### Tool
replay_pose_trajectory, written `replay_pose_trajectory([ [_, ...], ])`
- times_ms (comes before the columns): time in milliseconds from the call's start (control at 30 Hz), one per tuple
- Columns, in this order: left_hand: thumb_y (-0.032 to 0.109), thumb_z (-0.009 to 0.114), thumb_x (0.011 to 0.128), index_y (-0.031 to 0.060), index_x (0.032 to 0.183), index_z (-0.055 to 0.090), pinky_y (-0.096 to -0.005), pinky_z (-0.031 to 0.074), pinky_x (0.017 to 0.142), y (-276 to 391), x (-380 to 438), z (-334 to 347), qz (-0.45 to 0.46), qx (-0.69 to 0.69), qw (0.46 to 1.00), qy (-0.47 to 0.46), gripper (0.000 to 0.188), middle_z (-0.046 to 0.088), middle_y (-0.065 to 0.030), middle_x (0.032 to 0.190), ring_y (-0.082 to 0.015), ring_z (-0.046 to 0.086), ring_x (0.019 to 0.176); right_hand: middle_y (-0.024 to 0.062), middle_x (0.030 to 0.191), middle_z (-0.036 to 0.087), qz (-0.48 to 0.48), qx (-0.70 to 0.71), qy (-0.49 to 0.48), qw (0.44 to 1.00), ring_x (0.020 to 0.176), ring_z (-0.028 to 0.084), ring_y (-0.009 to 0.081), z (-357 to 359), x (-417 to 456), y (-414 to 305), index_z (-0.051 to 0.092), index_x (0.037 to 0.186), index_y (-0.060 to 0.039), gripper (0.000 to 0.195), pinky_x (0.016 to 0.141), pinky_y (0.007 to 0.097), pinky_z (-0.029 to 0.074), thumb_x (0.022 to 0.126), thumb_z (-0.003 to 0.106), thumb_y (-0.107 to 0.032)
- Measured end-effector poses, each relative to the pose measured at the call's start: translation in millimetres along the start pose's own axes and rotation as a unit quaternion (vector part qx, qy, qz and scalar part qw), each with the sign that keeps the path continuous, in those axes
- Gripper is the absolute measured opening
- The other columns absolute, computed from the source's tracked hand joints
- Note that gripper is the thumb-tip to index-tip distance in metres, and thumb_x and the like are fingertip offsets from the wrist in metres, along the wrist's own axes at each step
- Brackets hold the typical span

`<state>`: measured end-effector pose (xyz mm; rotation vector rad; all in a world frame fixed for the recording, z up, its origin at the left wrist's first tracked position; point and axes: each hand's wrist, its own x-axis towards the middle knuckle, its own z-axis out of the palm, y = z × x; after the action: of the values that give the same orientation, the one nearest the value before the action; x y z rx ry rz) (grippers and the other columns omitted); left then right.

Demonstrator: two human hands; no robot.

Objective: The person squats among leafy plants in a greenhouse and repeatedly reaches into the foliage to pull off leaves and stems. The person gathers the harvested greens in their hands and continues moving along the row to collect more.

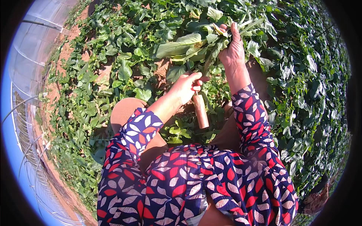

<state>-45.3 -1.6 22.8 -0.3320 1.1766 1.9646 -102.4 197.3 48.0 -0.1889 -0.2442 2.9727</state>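
My right hand [233, 50] is closed around a bunch of leafy greens [182, 48], with broad leaves hanging out to the left and pale stalks sticking out to the upper right. Some leaves near the fingers look yellowed. Below and to the left, my left hand [189, 86] grips a hand tool by its thin metal part. Its round wooden handle [201, 111] hangs down beneath my fingers, tilted slightly. The working end of the tool is mostly hidden by my hand and the leaves, so its kind is unclear.
Dense leafy crop plants [124, 70] surround me, with reddish soil [162, 69] showing between them. My bent knee [127, 113] is at the left. A plastic-covered greenhouse tunnel [31, 48] and bare curved hoops [31, 141] line the far left, beside a strip of soil.
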Motion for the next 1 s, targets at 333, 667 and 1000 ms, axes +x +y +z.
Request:
replay_pose_trajectory([
  [333,0.020,0.063,0.089,0.0062,0.106,0.060,-0.0224,0.039,0.060,48,10,8,0.171,-0.041,0.984,-0.037,0.023,0.063,-0.0028,0.093,-0.0125,0.056,0.079,0.0042,0.084,0.062,-0.023,-0.090,0.067,0.993,0.076,0.059,0.0167,20,-15,28,0.057,0.096,-0.0065,0.031,0.073,0.0341,0.052,0.086,0.070,-0.032],
  [667,0.025,0.057,0.094,-0.0016,0.108,0.057,-0.0253,0.041,0.080,53,6,8,0.372,0.280,0.879,0.102,0.030,0.061,-0.0008,0.101,-0.0103,0.053,0.087,0.0019,0.087,0.062,-0.112,-0.648,-0.004,0.753,0.080,0.052,0.0096,14,-33,47,0.062,0.102,-0.0004,0.029,0.073,0.0288,0.045,0.093,0.060,-0.028],
  [1000,0.013,0.057,0.090,-0.0038,0.102,0.060,-0.0347,0.048,0.074,50,-2,14,0.289,0.513,0.798,0.129,0.020,0.066,-0.0115,0.083,-0.0193,0.060,0.076,0.0001,0.096,0.064,0.077,-0.541,-0.080,0.834,0.085,0.056,0.0075,6,-40,49,0.059,0.113,-0.0033,0.045,0.078,0.0245,0.047,0.077,0.078,-0.022],
])
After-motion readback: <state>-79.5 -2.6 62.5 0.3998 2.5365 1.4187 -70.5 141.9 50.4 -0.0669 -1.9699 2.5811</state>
